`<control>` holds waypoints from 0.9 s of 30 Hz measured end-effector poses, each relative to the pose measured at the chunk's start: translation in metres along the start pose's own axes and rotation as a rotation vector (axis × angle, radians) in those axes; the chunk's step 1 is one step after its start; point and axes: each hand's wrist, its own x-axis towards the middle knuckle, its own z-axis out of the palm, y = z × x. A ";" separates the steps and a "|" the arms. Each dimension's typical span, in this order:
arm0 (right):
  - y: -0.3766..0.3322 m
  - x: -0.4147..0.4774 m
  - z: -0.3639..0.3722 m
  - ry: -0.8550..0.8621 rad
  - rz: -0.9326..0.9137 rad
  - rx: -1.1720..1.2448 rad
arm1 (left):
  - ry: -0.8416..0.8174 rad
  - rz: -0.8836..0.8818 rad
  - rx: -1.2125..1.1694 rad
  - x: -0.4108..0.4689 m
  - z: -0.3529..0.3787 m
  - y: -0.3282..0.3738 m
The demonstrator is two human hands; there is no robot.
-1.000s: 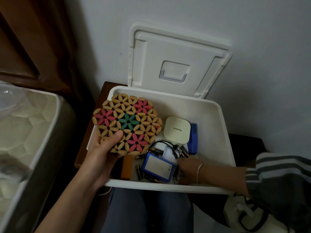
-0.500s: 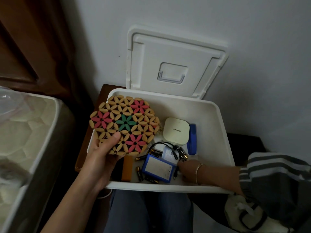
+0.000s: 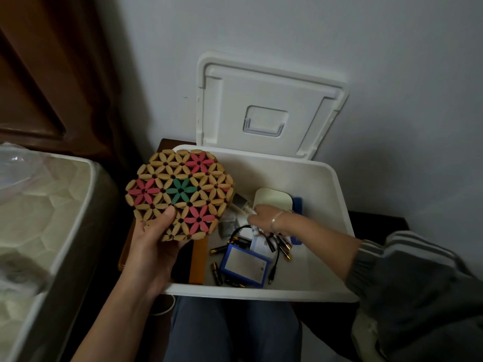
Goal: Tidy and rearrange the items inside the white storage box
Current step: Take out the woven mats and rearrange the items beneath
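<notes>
Two hands: my left hand (image 3: 153,248) clamps the flower trivet (image 3: 180,194) centre-left, likely to bare the white storage box (image 3: 261,293) — right hand (image 3: 264,218) mid-frame, grip I cannot tell.

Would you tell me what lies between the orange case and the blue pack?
Head view: loose batteries lie between the orange case and the blue pack.

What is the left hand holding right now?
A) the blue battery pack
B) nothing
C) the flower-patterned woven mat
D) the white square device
C: the left hand grips the flower-patterned woven mat by its lower edge, thumb on its face, over the left end of the white storage box.
</notes>
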 end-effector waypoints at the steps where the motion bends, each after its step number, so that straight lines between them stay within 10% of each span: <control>1: -0.009 0.008 0.001 0.017 0.006 -0.048 | -0.002 -0.004 0.006 0.000 0.000 0.000; 19: 0.015 0.003 -0.002 0.185 -0.244 -0.238 | -0.016 -0.003 0.052 0.002 -0.002 -0.002; 27: 0.079 -0.030 0.006 0.135 0.039 -0.558 | -0.034 -0.015 0.047 0.005 -0.004 -0.004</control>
